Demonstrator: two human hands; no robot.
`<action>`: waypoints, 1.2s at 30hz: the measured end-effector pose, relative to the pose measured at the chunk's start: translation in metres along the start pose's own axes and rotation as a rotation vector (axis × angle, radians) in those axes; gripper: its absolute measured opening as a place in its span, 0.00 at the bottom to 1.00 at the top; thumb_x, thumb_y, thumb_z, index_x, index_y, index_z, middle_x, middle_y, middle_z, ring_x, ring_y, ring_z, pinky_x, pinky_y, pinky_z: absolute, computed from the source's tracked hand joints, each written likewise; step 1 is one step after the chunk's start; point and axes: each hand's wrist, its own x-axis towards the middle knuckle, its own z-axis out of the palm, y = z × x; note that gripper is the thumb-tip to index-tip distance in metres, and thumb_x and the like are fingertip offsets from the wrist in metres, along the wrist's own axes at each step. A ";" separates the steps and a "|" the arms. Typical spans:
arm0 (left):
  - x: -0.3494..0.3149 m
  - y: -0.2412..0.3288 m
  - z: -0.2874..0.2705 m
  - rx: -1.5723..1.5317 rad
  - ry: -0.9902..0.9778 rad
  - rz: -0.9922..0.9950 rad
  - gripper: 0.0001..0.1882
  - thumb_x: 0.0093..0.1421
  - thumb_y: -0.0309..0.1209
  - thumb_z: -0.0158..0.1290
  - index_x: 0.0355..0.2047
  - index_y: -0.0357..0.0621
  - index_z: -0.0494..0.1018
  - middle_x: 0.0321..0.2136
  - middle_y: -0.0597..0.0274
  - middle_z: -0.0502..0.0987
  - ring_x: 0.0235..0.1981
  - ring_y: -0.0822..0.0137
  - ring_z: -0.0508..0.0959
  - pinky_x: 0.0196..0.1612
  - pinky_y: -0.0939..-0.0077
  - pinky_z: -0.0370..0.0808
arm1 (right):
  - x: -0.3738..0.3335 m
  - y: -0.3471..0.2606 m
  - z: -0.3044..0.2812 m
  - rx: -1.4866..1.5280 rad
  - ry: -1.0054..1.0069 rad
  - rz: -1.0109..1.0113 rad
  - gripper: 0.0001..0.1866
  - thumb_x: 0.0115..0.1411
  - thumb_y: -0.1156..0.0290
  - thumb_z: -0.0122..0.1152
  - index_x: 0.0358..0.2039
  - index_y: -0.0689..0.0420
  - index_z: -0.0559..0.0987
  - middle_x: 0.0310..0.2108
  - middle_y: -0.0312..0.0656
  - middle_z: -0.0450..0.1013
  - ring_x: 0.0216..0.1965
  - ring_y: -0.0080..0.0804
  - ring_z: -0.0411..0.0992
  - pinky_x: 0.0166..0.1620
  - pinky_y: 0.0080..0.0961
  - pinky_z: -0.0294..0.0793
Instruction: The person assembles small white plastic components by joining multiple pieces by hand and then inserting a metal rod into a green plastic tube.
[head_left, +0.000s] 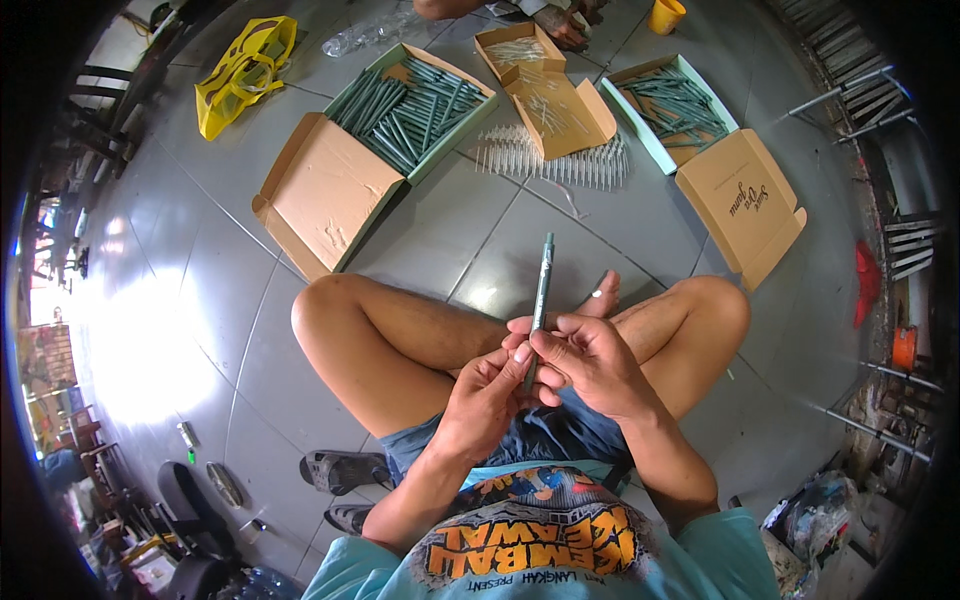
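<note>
Upright in front of my lap is a slim dark green pen, its tip end pointing away from me. My left hand grips its lower part between thumb and fingers. The right hand pinches the barrel just above, thumb laid along it. Past my crossed legs, an open cardboard box at the left is filled with similar green pens. A second open box at the right holds more of those pens. Between them, a small brown box contains thin clear sticks.
Many thin whitish sticks lie in a row on the grey tiled floor. Another person's hand shows at the far edge. A yellow bag, clear plastic, an orange cup and dark sandals lie around.
</note>
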 end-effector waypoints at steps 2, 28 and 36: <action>0.001 -0.002 0.001 0.014 0.019 0.010 0.18 0.73 0.40 0.41 0.44 0.36 0.72 0.33 0.60 0.79 0.31 0.72 0.78 0.40 0.78 0.76 | 0.001 -0.002 -0.001 -0.094 0.008 -0.002 0.17 0.71 0.64 0.51 0.41 0.68 0.78 0.33 0.42 0.77 0.21 0.21 0.71 0.22 0.18 0.72; 0.004 0.020 0.026 0.786 0.221 0.201 0.14 0.71 0.32 0.47 0.46 0.31 0.74 0.28 0.62 0.79 0.30 0.75 0.77 0.36 0.80 0.75 | 0.012 -0.001 0.002 -0.378 0.133 -0.197 0.14 0.66 0.65 0.59 0.44 0.63 0.82 0.27 0.36 0.79 0.25 0.13 0.72 0.33 0.10 0.69; 0.002 0.018 0.036 1.001 0.314 0.226 0.11 0.69 0.30 0.48 0.39 0.33 0.76 0.24 0.65 0.78 0.27 0.79 0.74 0.33 0.81 0.72 | 0.033 -0.010 -0.002 -0.278 0.271 -0.544 0.21 0.62 0.71 0.65 0.52 0.66 0.72 0.35 0.44 0.78 0.36 0.25 0.77 0.42 0.21 0.78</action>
